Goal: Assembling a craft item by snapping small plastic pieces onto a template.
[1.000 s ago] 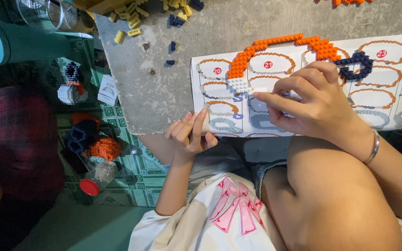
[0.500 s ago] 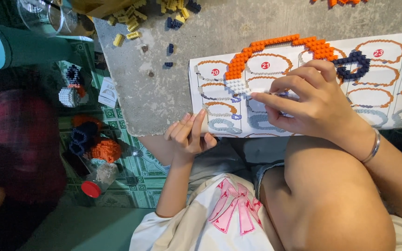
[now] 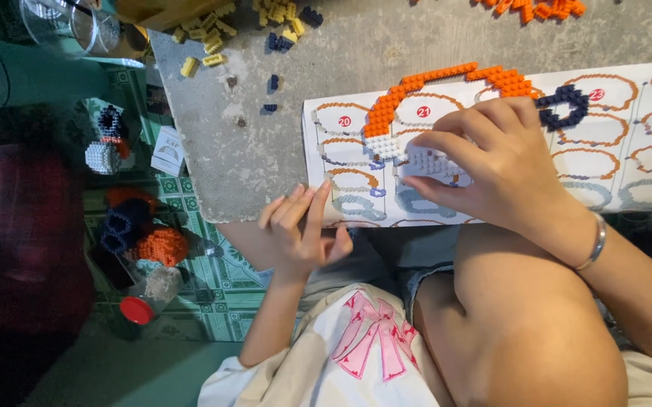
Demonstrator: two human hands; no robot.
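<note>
i'm sitting at a rough grey concrete slab [image 3: 265, 136]. beside it the floor [image 3: 228, 283] is tiled in a green and white pattern. a teal cylinder [image 3: 9, 71] lies at the far left, dim and shadowed there.

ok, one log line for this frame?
right hand: pressing white brick piece at orange arc end | left hand: empty, at instruction sheet edge

loose yellow bricks [image 3: 207, 34], a teal tumbler [image 3: 9, 71], a red-capped bottle [image 3: 145, 294] on patterned floor.
</note>
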